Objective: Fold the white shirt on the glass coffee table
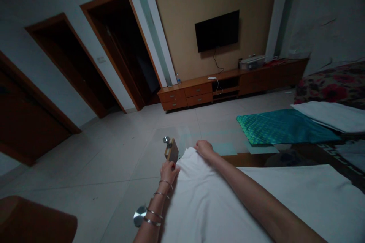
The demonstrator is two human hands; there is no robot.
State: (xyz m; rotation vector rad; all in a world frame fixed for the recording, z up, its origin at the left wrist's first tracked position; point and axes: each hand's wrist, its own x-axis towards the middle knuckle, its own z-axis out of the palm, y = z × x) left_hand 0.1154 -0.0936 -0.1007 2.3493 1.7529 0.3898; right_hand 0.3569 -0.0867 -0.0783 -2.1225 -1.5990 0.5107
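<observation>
Room inspected from above: pale tile floor [94,159], two dark doorways [121,53] in the left wall, and a tan far wall carrying a wall-mounted television [217,30]. A low wooden cabinet [228,87] with drawers stands along that wall. At far right lies a bed with a floral cover [333,87].

A glass tabletop [182,136] occupies the near centre. A teal cloth [285,127] lies right of the hands, with a folded white item [327,115] overlapping its right end.

The white cloth [205,201] is spread across the near part of the tabletop and bunched at its far end. Both hands are on it, with the grip closed in each case. The left hand [169,171] is clamped on the cloth's left edge; the right hand [203,150] is closed on its far fold. Four metal bangles [161,194] circle the left forearm.

Just beyond the left hand stands a wooden block [171,150]. A chrome disc fitting [166,139] sits at its far end, and a second [139,216] lies near the left forearm.
</observation>
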